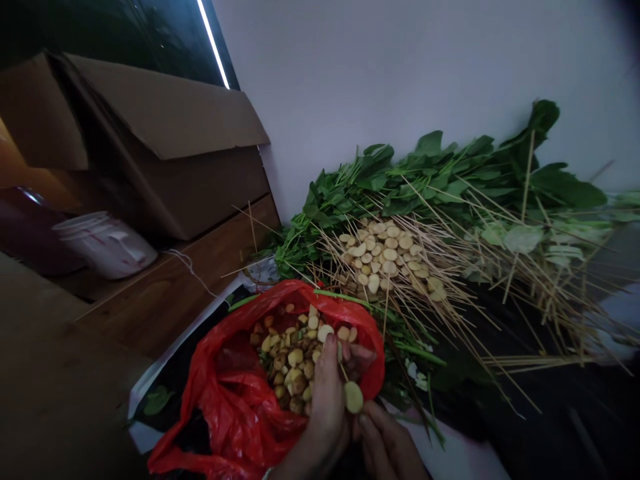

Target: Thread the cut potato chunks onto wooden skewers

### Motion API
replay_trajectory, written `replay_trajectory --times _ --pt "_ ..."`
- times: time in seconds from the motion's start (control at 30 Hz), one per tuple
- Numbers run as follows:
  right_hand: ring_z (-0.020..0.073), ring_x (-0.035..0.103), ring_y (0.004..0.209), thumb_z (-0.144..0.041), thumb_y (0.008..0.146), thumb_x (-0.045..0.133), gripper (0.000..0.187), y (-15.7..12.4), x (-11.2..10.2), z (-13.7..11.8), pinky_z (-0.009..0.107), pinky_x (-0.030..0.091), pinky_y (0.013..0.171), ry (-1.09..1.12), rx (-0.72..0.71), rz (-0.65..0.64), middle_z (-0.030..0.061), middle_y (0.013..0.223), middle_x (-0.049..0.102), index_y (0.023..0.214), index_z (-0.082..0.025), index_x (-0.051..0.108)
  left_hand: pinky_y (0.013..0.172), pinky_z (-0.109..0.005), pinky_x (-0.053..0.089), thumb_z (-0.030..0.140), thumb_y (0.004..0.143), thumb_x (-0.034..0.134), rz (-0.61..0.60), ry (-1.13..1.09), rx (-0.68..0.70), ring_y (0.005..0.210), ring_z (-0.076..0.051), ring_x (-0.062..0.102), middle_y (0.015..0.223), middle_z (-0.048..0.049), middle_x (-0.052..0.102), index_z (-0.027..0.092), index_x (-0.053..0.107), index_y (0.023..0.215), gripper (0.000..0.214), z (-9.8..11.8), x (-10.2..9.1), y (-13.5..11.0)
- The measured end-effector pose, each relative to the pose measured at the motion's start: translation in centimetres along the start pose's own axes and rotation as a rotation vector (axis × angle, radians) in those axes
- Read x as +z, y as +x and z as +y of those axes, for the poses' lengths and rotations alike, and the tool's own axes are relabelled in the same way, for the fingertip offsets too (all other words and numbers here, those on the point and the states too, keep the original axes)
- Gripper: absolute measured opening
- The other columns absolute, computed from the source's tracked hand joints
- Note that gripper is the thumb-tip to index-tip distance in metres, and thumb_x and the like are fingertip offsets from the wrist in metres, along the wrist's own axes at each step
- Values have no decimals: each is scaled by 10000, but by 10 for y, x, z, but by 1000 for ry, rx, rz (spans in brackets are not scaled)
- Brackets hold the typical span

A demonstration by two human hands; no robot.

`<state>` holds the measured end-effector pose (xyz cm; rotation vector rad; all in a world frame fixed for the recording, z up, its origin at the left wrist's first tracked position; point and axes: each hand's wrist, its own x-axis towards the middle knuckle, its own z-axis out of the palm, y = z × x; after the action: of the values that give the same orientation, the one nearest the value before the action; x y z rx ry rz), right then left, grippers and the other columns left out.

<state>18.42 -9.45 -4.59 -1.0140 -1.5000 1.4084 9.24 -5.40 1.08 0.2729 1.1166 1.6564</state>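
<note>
Over the open red plastic bag (240, 413), my left hand (327, 397) is closed with its thumb raised, around a thin wooden skewer (343, 372). A round, pale yellow potato slice (354, 397) sits at the near end of that skewer. My right hand (387, 437) pinches the slice's lower right edge with its fingertips; the skewer's tip is hidden there. Another pale slice (325, 332) shows just beyond my left thumb. Inside the bag lie many small potato pieces (295, 358), some with brown skin.
Behind the bag, a heap of skewered slices (385, 250) rests with its sticks fanned out. Leafy green stems (425, 167) lie along the wall, with skewered pale leaves (523, 238) at right. A cardboard box (200, 190) and a white tub (107, 247) stand at left.
</note>
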Motion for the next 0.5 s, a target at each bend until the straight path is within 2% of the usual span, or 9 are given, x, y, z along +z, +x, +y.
replay_trajectory --times 0.2,0.33,0.4,0.5 --pt "138 475 535 -614 902 390 500 -3 5 -2 214 423 530 10 69 -29 -3 570 507 657 -211 558 833 -343 471 570 820 524 68 225 86 787 -236 646 714 -63 702 202 545 596 431 -2 -5 -10" --pt "172 563 644 -660 871 418 514 -1 6 -5 239 481 626 59 50 4 42 687 615 812 -202 644 847 -335 452 549 873 443 37 370 115 822 -235 637 730 -75 703 211 517 575 457 -6 -3 -20" --pt "172 562 638 -661 876 404 529 1 3 -5 247 486 634 65 52 -10 42 688 617 850 -195 652 857 -335 452 543 880 445 7 353 99 845 -237 645 752 -83 713 204 536 597 451 -9 -3 -22" --pt "172 533 598 -652 880 397 507 2 -3 -3 255 473 596 21 66 -25 21 626 565 755 -218 625 839 -363 483 594 847 488 -47 191 -24 854 -251 669 800 -99 725 181 620 753 444 -4 -2 -18"
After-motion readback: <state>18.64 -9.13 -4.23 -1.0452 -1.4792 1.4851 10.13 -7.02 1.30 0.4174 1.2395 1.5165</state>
